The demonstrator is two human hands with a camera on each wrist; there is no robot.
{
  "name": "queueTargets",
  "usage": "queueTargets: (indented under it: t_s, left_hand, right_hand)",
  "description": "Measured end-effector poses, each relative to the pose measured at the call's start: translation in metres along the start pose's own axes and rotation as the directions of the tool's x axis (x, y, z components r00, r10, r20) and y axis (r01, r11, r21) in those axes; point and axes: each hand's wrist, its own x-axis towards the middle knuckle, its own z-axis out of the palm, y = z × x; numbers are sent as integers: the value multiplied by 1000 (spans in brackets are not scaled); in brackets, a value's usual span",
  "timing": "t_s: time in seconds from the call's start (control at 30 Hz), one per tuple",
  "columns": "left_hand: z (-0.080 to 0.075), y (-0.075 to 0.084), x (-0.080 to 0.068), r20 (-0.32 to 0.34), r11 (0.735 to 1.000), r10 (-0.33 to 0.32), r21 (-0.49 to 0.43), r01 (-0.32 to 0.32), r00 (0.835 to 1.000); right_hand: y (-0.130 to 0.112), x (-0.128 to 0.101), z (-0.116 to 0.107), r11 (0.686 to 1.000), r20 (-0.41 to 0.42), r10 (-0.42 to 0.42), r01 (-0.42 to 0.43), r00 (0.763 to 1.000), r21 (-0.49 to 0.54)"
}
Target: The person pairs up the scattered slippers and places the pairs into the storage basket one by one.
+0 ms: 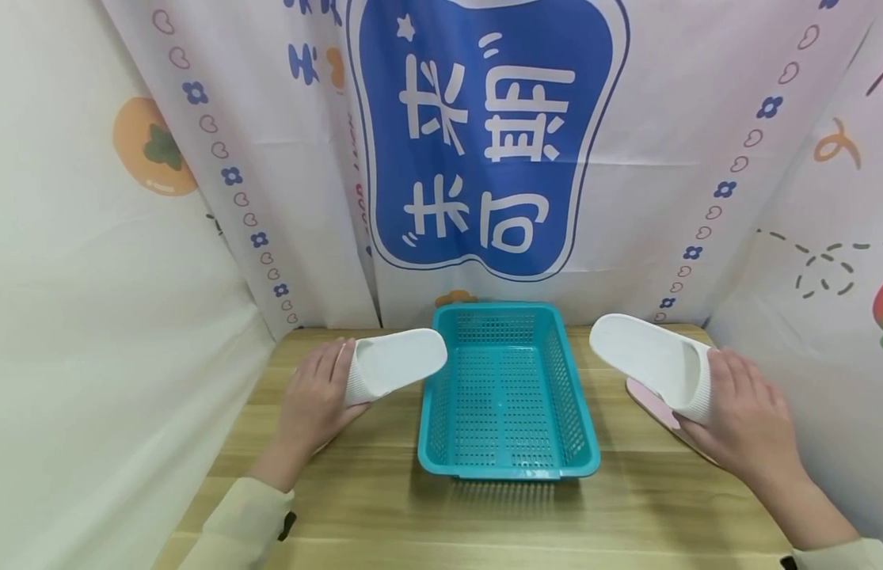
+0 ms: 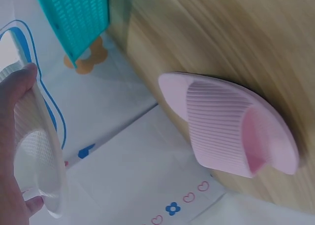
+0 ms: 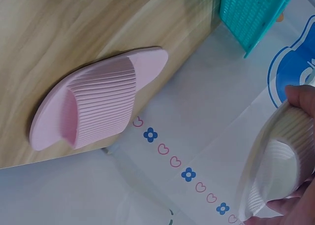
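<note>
My left hand (image 1: 314,400) grips a white slipper (image 1: 401,360) by its ribbed strap, the sole's bare end pointing toward the basket. On the other side, my right hand (image 1: 747,416) holds a second white slipper (image 1: 644,352) the same way. Both are raised above the table, either side of a teal basket (image 1: 508,471) with perforated walls and nothing inside. Below the left hand, a pink slipper (image 2: 216,126) lies on the table in the left wrist view. Another pink slipper (image 3: 101,99) lies under the right hand, partly hidden from the head view.
The wooden table (image 1: 484,530) ends at a white printed cloth (image 1: 626,222) behind it, which bears a large blue sign. Cloth walls also close in the left side (image 1: 113,356) and the right side (image 1: 826,380).
</note>
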Motion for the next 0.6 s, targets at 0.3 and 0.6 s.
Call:
queueTargets:
  t_s: [0.3,0.6]
  left_hand:
    - [-1,10,14,-24,999,51,13,-51,998]
    - [6,18,30,-78,995,95,9,-95,992]
  right_hand:
    - [-11,10,3,999,-26,-32,32,999,24]
    - [-17,18,3,998,-24,-45,46,999,34]
